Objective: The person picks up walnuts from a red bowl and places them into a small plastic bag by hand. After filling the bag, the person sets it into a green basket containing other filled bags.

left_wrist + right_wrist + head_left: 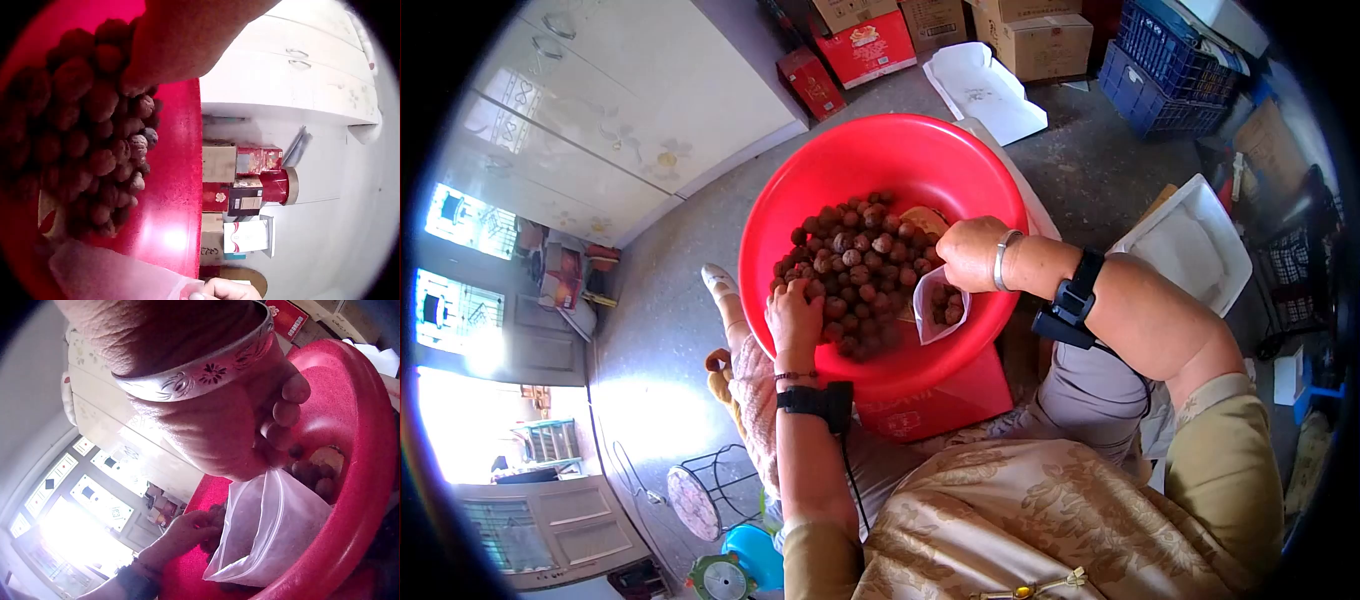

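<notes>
Many brown walnuts [860,258] [75,112] lie heaped in a red basin [960,150] [369,425]. At the heap's near left edge my left hand [795,322] [187,44] [181,536] touches the walnuts, fingers slightly bent; its fingertips are partly hidden. My right hand [978,254] [206,431] pinches the rim of a translucent plastic bag [923,310] [112,275] [275,537] over the basin's right side. In the head view the bag's mouth gapes, with several walnuts [947,304] inside. A sliver of the right hand [231,289] shows in the left wrist view.
Under the basin is a red box [940,400]. White trays [985,90] [1185,245], cardboard boxes [1045,45] and blue crates [1160,75] stand beyond and right. A wire-legged stool [693,503] and a pale cabinet [600,110] are at left.
</notes>
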Demonstrator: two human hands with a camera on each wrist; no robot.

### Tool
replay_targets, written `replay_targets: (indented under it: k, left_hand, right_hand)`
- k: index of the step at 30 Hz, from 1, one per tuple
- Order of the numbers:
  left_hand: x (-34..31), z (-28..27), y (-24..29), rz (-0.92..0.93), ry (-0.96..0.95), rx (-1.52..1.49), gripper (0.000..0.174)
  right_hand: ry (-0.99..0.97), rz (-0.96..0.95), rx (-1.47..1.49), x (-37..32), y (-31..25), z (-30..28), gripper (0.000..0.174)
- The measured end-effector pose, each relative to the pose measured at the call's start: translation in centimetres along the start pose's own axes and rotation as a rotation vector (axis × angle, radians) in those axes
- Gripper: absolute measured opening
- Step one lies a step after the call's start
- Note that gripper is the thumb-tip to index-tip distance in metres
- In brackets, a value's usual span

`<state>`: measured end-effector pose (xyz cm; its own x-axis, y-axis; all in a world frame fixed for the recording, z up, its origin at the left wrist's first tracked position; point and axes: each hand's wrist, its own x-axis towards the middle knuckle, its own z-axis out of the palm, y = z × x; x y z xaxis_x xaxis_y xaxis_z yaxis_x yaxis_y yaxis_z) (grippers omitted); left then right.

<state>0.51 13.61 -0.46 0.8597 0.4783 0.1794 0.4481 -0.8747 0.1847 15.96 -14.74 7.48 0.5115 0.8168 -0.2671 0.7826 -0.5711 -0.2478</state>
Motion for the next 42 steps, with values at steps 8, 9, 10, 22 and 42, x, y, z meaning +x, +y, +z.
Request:
replay_targets:
  k: [8, 9, 10, 22, 42]
  left_hand:
    - [-0.2, 2.0, -2.8, -0.216, -0.019, -0.678, 0.036]
    - [-0.9, 0.5, -1.4, -0.283, -0.035, -0.856, 0.034]
    - [-1.5, -1.1, 0.1, -0.35, -0.052, -1.034, 0.033]
    - [-4.9, -5.8, 9.0, -0.164, -0.334, -1.316, 0.026]
    - [-5.2, -3.1, 10.0, 0.038, -0.216, -0.76, 0.028]
  right_hand:
    - [-0.005, 0.009, 0.024, -0.1, -0.1, -0.2, 0.022]
    - [-0.004, 0.011, 0.024, 0.1, 0.2, 0.1, 0.022]
    - [0.014, 0.01, 0.019, 0.5, 0.5, 0.8, 0.021]
    - [0.023, -0.012, 0.022, 0.2, 0.4, 0.7, 0.021]
    - [0.008, 0.035, 0.021, -0.2, -0.2, 0.1, 0.022]
